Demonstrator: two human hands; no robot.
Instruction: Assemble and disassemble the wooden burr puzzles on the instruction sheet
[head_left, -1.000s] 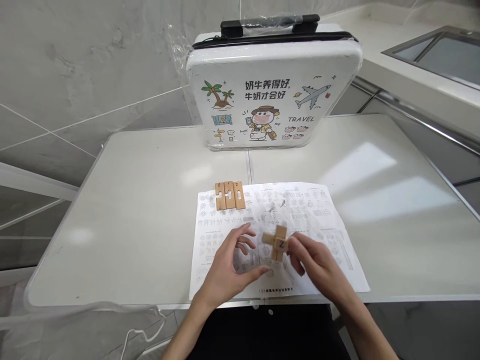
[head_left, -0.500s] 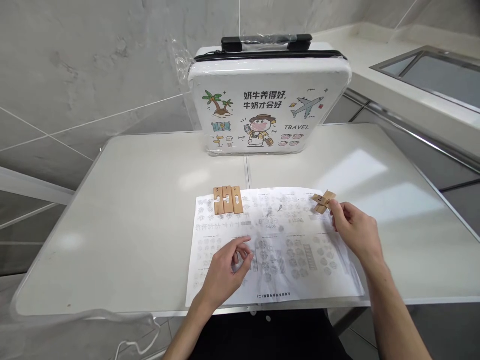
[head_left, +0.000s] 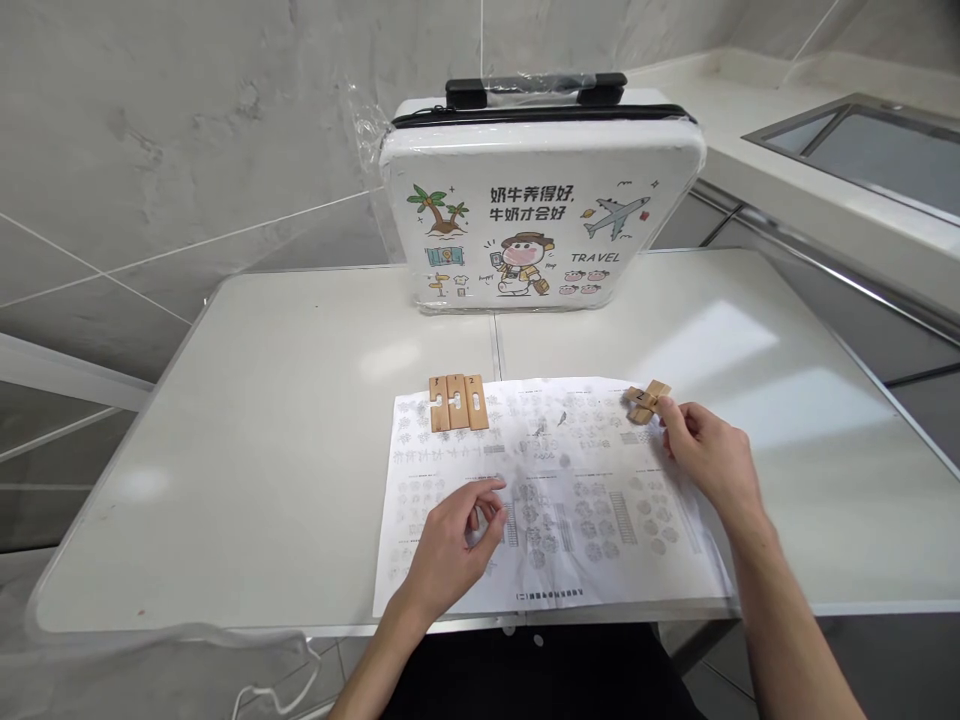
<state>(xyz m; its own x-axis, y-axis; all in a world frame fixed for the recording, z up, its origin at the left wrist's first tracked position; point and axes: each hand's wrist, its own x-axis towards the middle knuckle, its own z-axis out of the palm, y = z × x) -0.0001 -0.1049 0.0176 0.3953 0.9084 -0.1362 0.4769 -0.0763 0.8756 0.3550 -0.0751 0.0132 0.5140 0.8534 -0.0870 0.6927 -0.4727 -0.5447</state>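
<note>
Between the fingertips of my right hand (head_left: 705,445) is one arm of a wooden puzzle (head_left: 646,400), made of flat pieces crossed over each other, with a 2 written on it. It is at the upper right corner of a printed paper sheet (head_left: 480,590). My left hand (head_left: 457,535) rests over the lower left part of the sheet, holding nothing, its fingers curled and apart. Three flat wooden pieces (head_left: 458,388) with slots lie side by side at the sheet's upper left, numbered 3, 1 and 2.
A white suitcase (head_left: 540,150) with cartoon prints and a black handle stands at the back of the white table (head_left: 247,430), partly wrapped in clear plastic. A counter (head_left: 817,170) runs along the right. A white cable (head_left: 274,685) hangs below the front left edge.
Hardly anything differs. My right hand still grips the crossed wooden puzzle at the same corner, and the view has shifted very slightly.
</note>
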